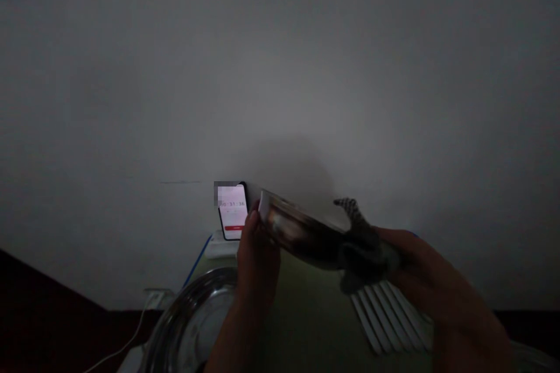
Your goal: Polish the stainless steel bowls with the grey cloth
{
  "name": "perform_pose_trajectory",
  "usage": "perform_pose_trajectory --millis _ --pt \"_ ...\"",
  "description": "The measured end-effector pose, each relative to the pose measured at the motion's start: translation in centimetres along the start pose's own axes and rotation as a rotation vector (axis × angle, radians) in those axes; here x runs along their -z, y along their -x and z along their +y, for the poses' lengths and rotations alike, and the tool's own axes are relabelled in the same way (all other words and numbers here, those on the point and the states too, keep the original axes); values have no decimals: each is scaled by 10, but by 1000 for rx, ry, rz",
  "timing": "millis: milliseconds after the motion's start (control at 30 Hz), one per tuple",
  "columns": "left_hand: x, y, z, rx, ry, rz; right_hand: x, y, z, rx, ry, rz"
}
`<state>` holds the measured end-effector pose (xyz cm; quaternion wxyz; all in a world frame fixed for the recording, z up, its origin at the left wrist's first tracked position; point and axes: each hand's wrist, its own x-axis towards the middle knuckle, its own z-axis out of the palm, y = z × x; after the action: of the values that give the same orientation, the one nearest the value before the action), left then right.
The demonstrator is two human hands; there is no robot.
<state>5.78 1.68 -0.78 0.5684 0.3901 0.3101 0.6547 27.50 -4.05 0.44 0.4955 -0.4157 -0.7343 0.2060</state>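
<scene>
In the dim head view, my left hand [258, 250] is closed on the left end of a shiny metal dish [301, 233]. The dish is tilted and seen nearly edge-on, so its full shape is hidden. My right hand [415, 262] is closed round a dark grey cloth [367, 250], which has a checked corner sticking up. This cloth presses against the right end of the dish. Both hands hold these things above a greenish table [306, 320].
A large steel basin [175, 326] stands at the table's left. Several white sticks [389, 317] lie side by side at the right. Behind, a phone [233, 215] showing a timer leans against the grey wall [280, 81]. A white cable [131, 338] runs at lower left.
</scene>
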Motion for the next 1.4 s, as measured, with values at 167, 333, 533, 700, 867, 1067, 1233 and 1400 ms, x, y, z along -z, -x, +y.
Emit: perform_pose_trajectory --millis 167,333,533,700,867,1067,1233,1400 --pt "10 -5 6 -118 -361 115 -2 1 15 -144 -460 157" --pt "16 -3 17 -208 -740 273 -19 -20 30 -508 -702 391" --pt "5 12 21 -136 -739 101 -26 -40 25 -457 -865 494" --pt "-3 21 30 -120 -899 -55 -28 -35 20 -393 -592 482" --pt "-4 21 35 -61 -975 -129 -45 -39 6 -267 7 517" --pt "-5 22 41 -32 -916 4 -42 -33 -15 -93 179 149" --pt "3 17 45 -51 -987 -27 -28 -32 -10 -192 39 114" --pt "12 10 44 -48 -1130 -163 -16 -35 11 -409 -203 525"
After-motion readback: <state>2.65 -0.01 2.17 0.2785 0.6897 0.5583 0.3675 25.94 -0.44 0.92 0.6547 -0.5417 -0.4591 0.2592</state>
